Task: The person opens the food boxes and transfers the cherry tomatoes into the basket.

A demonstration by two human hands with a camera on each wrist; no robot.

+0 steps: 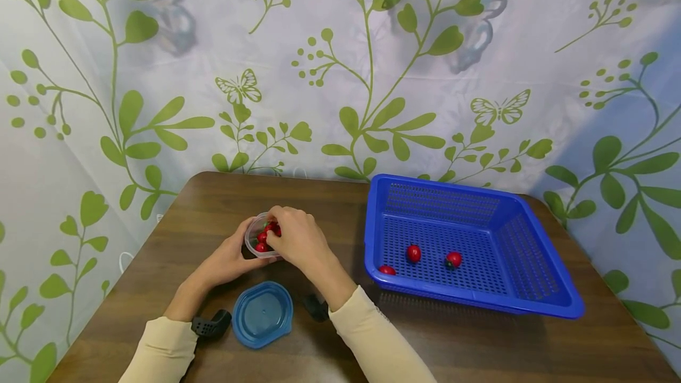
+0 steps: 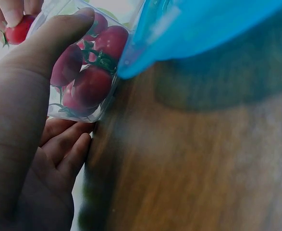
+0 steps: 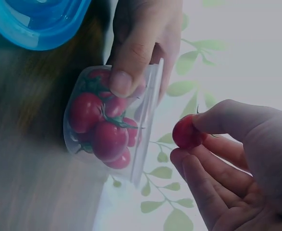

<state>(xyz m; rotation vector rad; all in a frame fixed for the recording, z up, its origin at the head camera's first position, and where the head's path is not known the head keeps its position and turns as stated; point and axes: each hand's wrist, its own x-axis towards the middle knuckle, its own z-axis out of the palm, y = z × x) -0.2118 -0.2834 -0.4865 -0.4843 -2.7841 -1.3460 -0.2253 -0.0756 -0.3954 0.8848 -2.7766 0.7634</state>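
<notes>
Left hand (image 1: 230, 262): fingers grasp a clear plastic container (image 3: 153, 110), thumb against its wall; remaining fingers partly hidden behind it. Contents: several red cherry tomatoes (image 3: 110, 139) with green stems, clustered and visible through the wall. Exact count not readable.

Right hand (image 1: 300, 235): fingers grasp a single cherry tomato (image 3: 186, 132), pinched between thumb and fingertips. Position: just outside the container's open mouth, apart from the rim in right wrist view.

Surroundings: blue lid (image 1: 263, 315) lies on the wooden table (image 1: 340, 217), between the forearms. Blue basket (image 1: 468, 295) stands on the right side; three loose tomatoes (image 1: 413, 253) inside, toward its near left part. Leaf-patterned curtain (image 1: 319, 105) behind the table.
</notes>
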